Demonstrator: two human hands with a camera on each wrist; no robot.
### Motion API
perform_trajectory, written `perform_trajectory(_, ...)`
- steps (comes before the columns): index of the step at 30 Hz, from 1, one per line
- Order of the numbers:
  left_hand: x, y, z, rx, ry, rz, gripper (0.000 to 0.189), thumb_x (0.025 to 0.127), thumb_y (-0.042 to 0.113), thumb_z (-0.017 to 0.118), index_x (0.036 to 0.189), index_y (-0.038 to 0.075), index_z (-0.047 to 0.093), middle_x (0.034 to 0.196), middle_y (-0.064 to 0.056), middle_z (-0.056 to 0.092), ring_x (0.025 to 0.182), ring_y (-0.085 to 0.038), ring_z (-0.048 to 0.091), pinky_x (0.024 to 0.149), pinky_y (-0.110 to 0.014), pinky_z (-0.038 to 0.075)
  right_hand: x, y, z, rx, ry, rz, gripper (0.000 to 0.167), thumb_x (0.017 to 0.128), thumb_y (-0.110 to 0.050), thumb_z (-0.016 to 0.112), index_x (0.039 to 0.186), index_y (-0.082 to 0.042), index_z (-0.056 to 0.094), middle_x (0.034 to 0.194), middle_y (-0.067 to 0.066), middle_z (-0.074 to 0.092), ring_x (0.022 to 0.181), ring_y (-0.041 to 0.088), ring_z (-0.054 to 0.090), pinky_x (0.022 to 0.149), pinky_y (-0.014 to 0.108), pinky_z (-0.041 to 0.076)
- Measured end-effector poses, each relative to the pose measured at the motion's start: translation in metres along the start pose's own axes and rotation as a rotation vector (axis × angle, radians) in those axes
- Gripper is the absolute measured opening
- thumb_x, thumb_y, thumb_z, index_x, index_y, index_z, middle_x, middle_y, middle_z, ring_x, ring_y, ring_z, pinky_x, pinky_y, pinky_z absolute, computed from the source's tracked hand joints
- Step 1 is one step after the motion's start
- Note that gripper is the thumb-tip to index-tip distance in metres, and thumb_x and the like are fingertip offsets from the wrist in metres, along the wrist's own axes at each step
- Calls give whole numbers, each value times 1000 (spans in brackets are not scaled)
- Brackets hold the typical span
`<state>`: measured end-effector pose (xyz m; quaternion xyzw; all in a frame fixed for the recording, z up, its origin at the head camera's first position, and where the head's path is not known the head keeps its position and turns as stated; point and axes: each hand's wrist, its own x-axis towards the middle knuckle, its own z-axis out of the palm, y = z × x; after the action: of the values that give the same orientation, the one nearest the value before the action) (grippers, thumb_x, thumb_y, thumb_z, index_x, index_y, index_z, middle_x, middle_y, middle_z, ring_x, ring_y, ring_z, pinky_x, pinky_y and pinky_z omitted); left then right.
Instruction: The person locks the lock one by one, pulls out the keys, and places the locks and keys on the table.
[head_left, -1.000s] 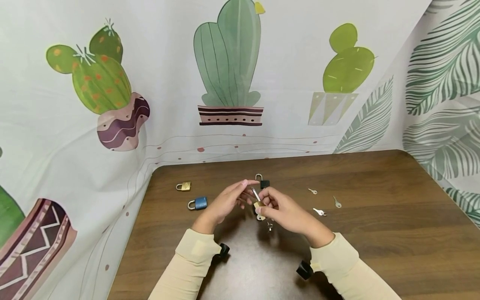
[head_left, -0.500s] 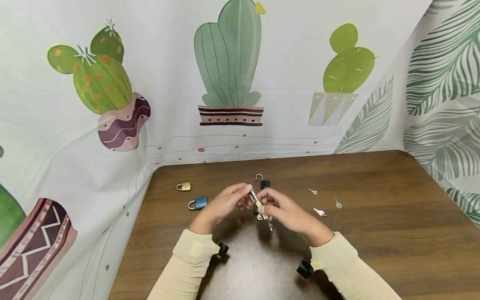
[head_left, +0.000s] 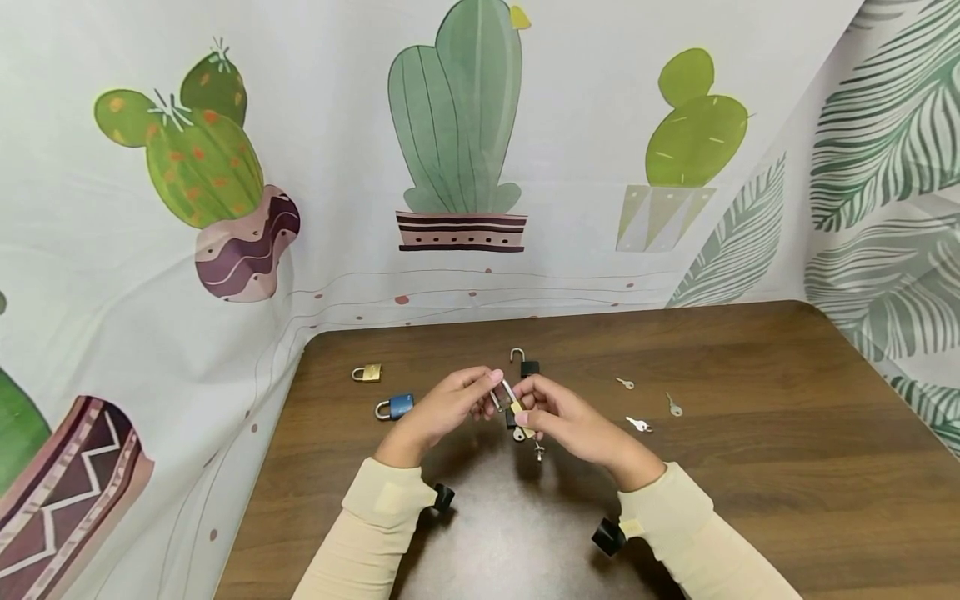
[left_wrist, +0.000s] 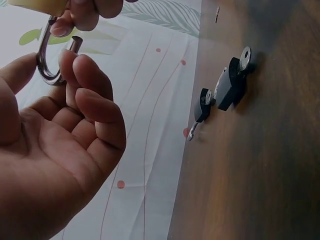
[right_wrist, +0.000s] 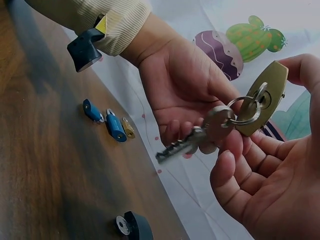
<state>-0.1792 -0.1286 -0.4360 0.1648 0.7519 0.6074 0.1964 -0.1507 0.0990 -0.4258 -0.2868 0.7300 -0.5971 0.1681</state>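
Observation:
My right hand [head_left: 566,421] holds the brass body of a padlock [right_wrist: 278,75] between thumb and fingers. My left hand [head_left: 450,404] pinches the bend of its steel shackle [left_wrist: 44,60], thumb on one side and fingers on the other. One leg of the shackle stands free of the body, its tip bare in the left wrist view. From the underside of the body, a key in the keyhole carries a split ring [right_wrist: 245,119], with a second key [right_wrist: 197,137] dangling from it. The padlock is above the table [head_left: 487,533], tilted.
Behind the hands lies a black padlock [head_left: 529,367], shackle raised; another black padlock [head_left: 512,419] with a key is partly hidden below them. A brass padlock [head_left: 367,373] and a blue padlock [head_left: 395,407] lie left. Loose keys [head_left: 639,424] lie right.
The left thumb has come down onto the shackle, where the fingers were straighter a second ago. The padlock has tilted a little, and the shackle's free leg now shows apart from the body.

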Motion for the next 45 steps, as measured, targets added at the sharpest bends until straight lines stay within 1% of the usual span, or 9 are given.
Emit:
perform_trajectory(4, -2, 1, -3, 33, 16, 6, 37, 107, 36, 50, 93, 3, 60, 75, 0, 58, 71, -15, 57, 68, -30, 46, 1, 2, -1, -26, 10, 18, 27, 99, -12, 58, 122, 1, 54, 94, 6, 58, 75, 14, 58, 67, 28, 54)
perform_trajectory(7, -4, 3, -4, 45, 22, 9, 33, 105, 32, 54, 86, 5, 57, 72, 1, 57, 69, -14, 56, 68, -31, 45, 2, 2, -2, -25, 10, 41, 29, 98, -13, 61, 122, 1, 54, 95, 7, 59, 73, 14, 58, 65, 27, 54)
perform_trajectory(12, -6, 8, -5, 51, 22, 7, 34, 105, 28, 56, 79, 7, 52, 67, 2, 53, 65, -13, 50, 64, -26, 42, 3, 2, -1, -32, 10, 71, 36, 96, -16, 66, 125, 1, 52, 97, 8, 59, 73, 12, 60, 64, 26, 55)
perform_trajectory(21, -9, 11, -2, 28, 32, -34, 37, 105, 32, 54, 77, 8, 49, 62, 3, 47, 55, -13, 42, 54, -25, 35, 5, 8, 0, -180, 63, 66, 44, 91, -23, 75, 126, -6, 55, 97, 8, 60, 79, 16, 57, 68, 23, 51)
perform_trajectory(25, -10, 14, 1, 44, 50, -30, 36, 106, 32, 52, 81, 7, 52, 59, 2, 49, 52, -12, 41, 52, -24, 36, 5, 8, 2, -267, 95, 51, 47, 88, -26, 78, 125, -8, 56, 101, 6, 59, 83, 16, 56, 71, 22, 49)
perform_trajectory(29, -9, 15, 4, 75, 88, -9, 36, 106, 33, 52, 82, 5, 54, 58, 2, 50, 51, -13, 43, 50, -24, 37, 6, 10, 3, -302, 120, 41, 46, 88, -28, 78, 124, -8, 57, 102, 6, 58, 83, 16, 55, 70, 23, 49)
perform_trajectory(35, -9, 19, 8, 81, 133, 0, 39, 105, 37, 53, 82, 6, 55, 58, 1, 51, 52, -13, 44, 49, -23, 37, 5, 10, 4, -271, 109, 70, 46, 89, -29, 76, 124, -8, 54, 92, 4, 64, 79, 14, 58, 67, 25, 50)
perform_trajectory(40, -9, 20, 8, 54, 159, -6, 40, 104, 39, 55, 82, 5, 55, 58, 0, 51, 53, -14, 44, 49, -23, 37, 6, 10, 5, -194, 108, 74, 46, 89, -25, 78, 123, -8, 52, 89, 3, 65, 76, 14, 59, 66, 24, 50)
perform_trajectory(45, -8, 21, 9, 34, 184, -12, 39, 104, 37, 56, 84, 4, 55, 58, -1, 51, 54, -14, 45, 51, -25, 39, 6, 12, 4, -79, 101, 63, 44, 89, -18, 78, 122, -6, 52, 88, 3, 64, 74, 12, 59, 65, 24, 51)
